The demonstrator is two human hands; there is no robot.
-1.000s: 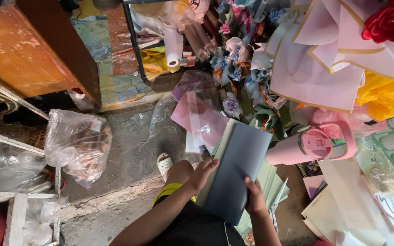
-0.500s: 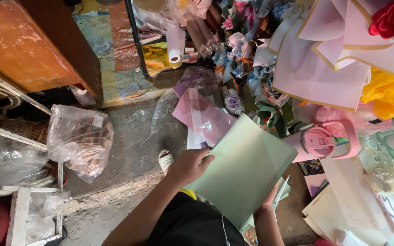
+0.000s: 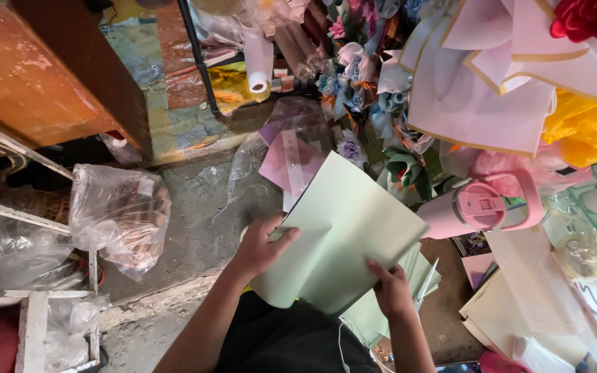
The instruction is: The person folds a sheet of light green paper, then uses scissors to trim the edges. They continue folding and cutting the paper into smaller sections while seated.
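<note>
Nearest, the left hand [image 3: 260, 249] pinches the left edge of a pale green sheet [image 3: 340, 231], thumb on top and fingers curled beneath. The right hand [image 3: 392, 290] grips the sheet's lower right edge, fingers closed over it. The sheet is held flat above the lap, over more green sheets [image 3: 395, 300]. Just beyond its right corner lies a pink tumbler [image 3: 481, 207]. Left of it, a clear plastic bag [image 3: 119, 214] rests on the concrete floor [image 3: 202, 207]. Farther off stand paper flowers [image 3: 354, 69] and a white roll [image 3: 257, 59].
</note>
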